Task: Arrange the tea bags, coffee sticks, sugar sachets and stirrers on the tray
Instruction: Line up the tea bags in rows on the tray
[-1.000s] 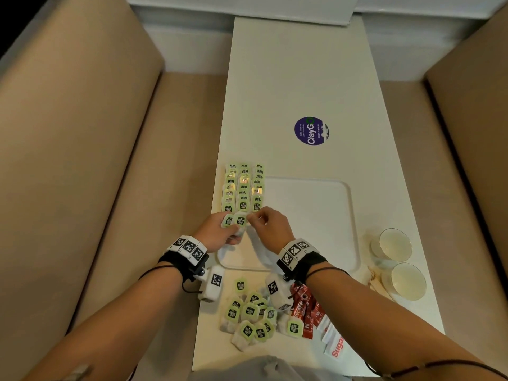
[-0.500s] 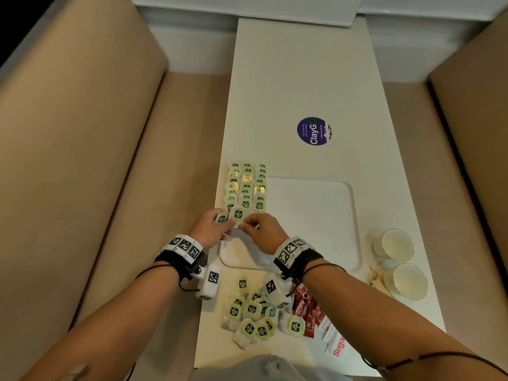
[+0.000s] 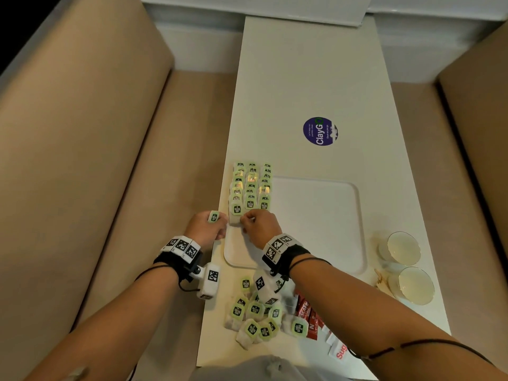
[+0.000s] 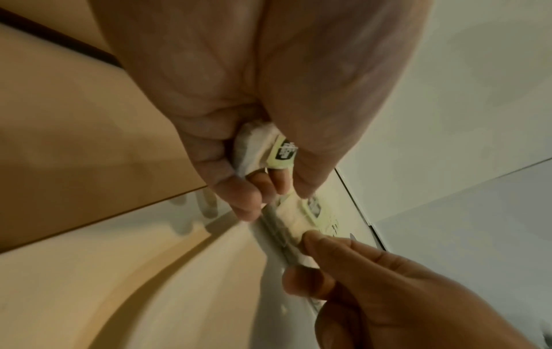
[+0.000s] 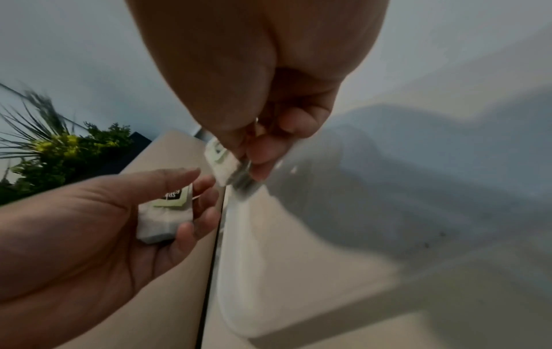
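While you feed the leftmost column, both hands are busy with tea bags

Your right hand (image 3: 259,225) pinches one tea bag (image 3: 235,215) down at the near end of the rows (image 3: 251,185) on the tray (image 3: 343,224), so it continues the line; your left hand (image 3: 204,228) curls around a spare bag (image 3: 213,216), ready next, while the loose pile (image 3: 255,314) waits beside the tray
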`<state>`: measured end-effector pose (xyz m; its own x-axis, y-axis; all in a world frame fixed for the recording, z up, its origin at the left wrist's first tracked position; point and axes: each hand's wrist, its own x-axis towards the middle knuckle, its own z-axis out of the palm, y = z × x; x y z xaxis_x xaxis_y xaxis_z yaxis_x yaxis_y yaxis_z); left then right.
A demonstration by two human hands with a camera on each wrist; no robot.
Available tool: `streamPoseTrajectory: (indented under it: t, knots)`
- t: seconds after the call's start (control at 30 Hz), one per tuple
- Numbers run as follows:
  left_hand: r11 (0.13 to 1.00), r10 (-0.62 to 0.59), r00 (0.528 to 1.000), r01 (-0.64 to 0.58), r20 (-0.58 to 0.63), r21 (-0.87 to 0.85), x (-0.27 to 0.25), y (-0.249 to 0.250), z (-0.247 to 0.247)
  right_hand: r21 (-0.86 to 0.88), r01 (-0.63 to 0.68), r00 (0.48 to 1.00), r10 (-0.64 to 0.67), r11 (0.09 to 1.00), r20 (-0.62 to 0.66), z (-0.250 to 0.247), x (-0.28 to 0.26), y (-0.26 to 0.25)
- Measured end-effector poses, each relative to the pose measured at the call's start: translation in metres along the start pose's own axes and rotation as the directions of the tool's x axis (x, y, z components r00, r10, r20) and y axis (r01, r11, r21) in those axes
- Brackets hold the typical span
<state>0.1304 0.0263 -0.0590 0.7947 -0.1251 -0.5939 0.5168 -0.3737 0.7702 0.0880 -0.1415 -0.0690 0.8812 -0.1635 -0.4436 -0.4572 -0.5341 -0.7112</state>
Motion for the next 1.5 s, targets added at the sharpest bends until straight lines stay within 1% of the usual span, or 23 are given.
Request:
streamPoseTrajectory:
  t: [0.13,0.23,0.37,0.47,0.53,0.63,0.7,0.8,0.9,0.93,1.0,1.03,1.1,1.2,1.27,1.37,1.43,1.5]
  knots:
    - [0.995,-0.067,0.997,0.063,-0.050,-0.071,0.002,-0.001,-0.004,-0.072,-0.036,0.999,0.037,0.997,0.013,0.007,0.003,-0.004]
    - [0.991,-0.072,0.997,0.070,-0.017,-0.112,-0.001,0.004,-0.005,-0.114,-0.060,0.998,0.062,0.992,0.008,0.009,0.003,-0.007]
    - [0.990,-0.024,0.997,0.034,0.078,-0.137,-0.004,0.007,-0.006,-0.081,-0.088,0.994,0.083,0.993,-0.064,0.006,0.000,-0.008]
    - [0.985,0.011,0.986,0.017,0.166,-0.170,-0.008,0.010,-0.004,-0.009,-0.023,0.995,0.022,1.000,-0.095,0.004,-0.002,-0.008]
    - [0.982,0.022,0.973,0.022,0.232,-0.187,-0.009,0.012,-0.002,0.085,0.068,0.996,-0.063,0.994,-0.056,0.001,-0.004,-0.010]
    - [0.991,0.071,0.937,-0.029,0.343,-0.127,-0.011,0.013,0.002,0.176,0.142,0.988,-0.149,0.974,0.027,-0.006,-0.008,-0.014]
    - [0.994,0.093,0.918,-0.061,0.385,-0.093,-0.014,0.014,0.004,0.163,0.160,0.983,-0.172,0.974,0.067,-0.009,-0.008,-0.015]
    - [0.994,0.110,0.908,-0.094,0.405,-0.059,-0.014,0.015,0.004,0.096,0.179,0.977,-0.188,0.979,0.097,-0.012,-0.006,-0.015]
    - [0.990,0.134,0.921,-0.143,0.366,-0.001,-0.013,0.015,0.004,0.040,0.186,0.981,-0.188,0.982,0.056,-0.018,-0.004,-0.014]
    - [0.988,0.139,0.935,-0.155,0.327,0.025,-0.012,0.016,0.004,0.003,0.188,0.982,-0.188,0.982,0.033,-0.021,-0.004,-0.014]
    - [0.980,0.156,0.965,-0.179,0.212,0.093,-0.009,0.015,0.002,-0.048,0.183,0.983,-0.184,0.982,-0.008,-0.025,-0.003,-0.012]
    - [0.971,0.174,0.972,-0.195,0.156,0.135,-0.006,0.013,0.001,-0.050,0.181,0.983,-0.182,0.982,-0.020,-0.026,-0.003,-0.011]
    - [0.950,0.224,0.970,-0.239,0.095,0.200,-0.003,0.011,-0.001,-0.025,0.179,0.983,-0.180,0.984,-0.024,-0.027,-0.004,-0.010]
    - [0.944,0.258,0.964,-0.265,0.064,0.194,-0.004,0.013,0.003,0.033,0.137,0.990,-0.137,0.990,-0.012,-0.027,-0.007,-0.008]
    - [0.948,0.259,0.964,-0.265,0.060,0.178,-0.004,0.015,0.007,0.058,0.097,0.994,-0.099,0.994,0.037,-0.027,-0.010,-0.005]
    - [0.955,0.244,0.968,-0.250,0.057,0.161,-0.003,0.014,0.013,0.005,0.090,0.992,-0.090,0.996,0.085,-0.025,-0.012,-0.002]
    - [0.955,0.242,0.968,-0.250,0.066,0.162,-0.002,0.014,0.016,0.003,0.081,0.994,-0.081,0.997,0.074,-0.025,-0.011,0.001]
    - [0.949,0.238,0.968,-0.248,0.072,0.194,0.001,0.012,0.016,-0.005,0.046,0.998,-0.045,0.999,0.034,-0.027,-0.006,0.004]
